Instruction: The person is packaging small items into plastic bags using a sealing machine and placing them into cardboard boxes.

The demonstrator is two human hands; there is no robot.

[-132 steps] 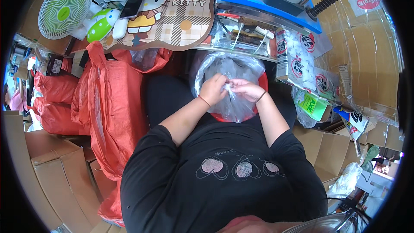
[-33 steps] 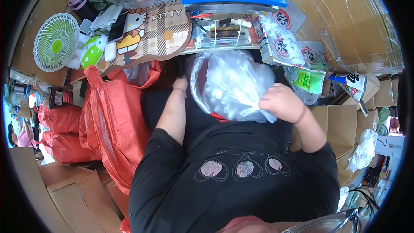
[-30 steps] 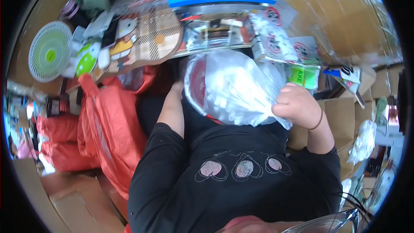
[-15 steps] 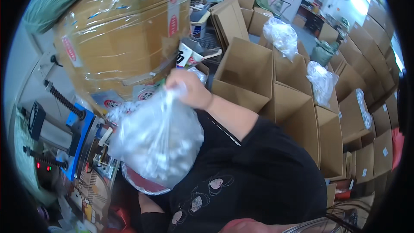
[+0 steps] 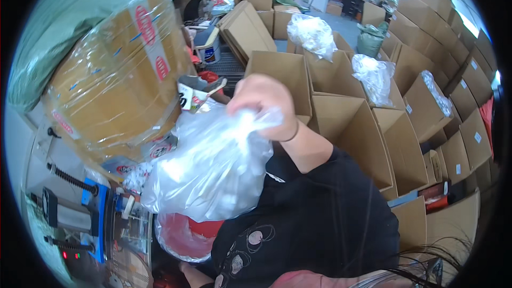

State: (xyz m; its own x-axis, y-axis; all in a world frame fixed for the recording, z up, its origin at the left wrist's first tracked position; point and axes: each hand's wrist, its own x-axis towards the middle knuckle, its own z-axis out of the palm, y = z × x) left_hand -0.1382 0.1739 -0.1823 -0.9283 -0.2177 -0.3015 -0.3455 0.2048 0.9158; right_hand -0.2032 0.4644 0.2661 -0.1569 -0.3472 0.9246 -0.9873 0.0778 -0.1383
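My right hand (image 5: 264, 104) is raised in the middle of the view, shut on the gathered neck of a clear plastic bag (image 5: 213, 170). The bag is full of small white pieces and hangs in the air below the hand, over my black shirt. Under it sits a red basin (image 5: 181, 237) lined with clear plastic. My left hand does not show; only a strip of skin appears at the lower edge beside the basin. Just beyond my right hand stands an open brown cardboard box (image 5: 349, 128), one of several.
Rows of open cardboard boxes fill the right side; two hold filled clear bags (image 5: 314, 32) (image 5: 376, 77). A big film-wrapped carton (image 5: 114, 82) stands at the left under a green sack (image 5: 58, 26). A blue machine (image 5: 98, 218) sits at the lower left.
Both hands were at the bag's mouth over the basin. My right hand has since lifted the bag up by its neck, and my view has swung right, from the cluttered table to the boxes.
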